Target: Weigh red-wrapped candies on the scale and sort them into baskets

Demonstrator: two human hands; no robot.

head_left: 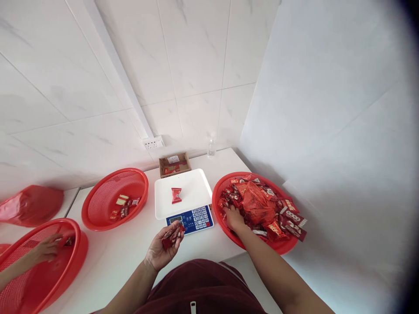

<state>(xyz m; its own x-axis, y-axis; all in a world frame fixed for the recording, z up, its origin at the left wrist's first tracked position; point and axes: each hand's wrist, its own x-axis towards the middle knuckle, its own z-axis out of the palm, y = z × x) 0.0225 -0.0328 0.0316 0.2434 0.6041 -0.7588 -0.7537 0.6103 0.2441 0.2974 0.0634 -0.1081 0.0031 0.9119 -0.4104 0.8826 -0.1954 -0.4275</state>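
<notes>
My left hand [165, 245] is palm up in front of the scale, fingers curled around several dark red snack packets [173, 236]. On the right, my right hand [233, 217] dips into a red plastic basket [216, 185] heaped with wrapped snacks. Its fingers are bent down among the packets, and whatever is between them is hidden. A crumpled red plastic bag [257, 203] lies on the heap. Between the baskets stands a digital scale with a blue keypad panel [190, 219] and a white tray [196, 187]. One small red packet [176, 196] rests on that tray.
Left of the scale, a red basket [94, 192] holds a few packets. Nearer, another person's hand [49, 247] is inside a second red basket [78, 257]. Behind the scale are a small cardboard box [163, 165] and a clear bottle [211, 148], close to the wall.
</notes>
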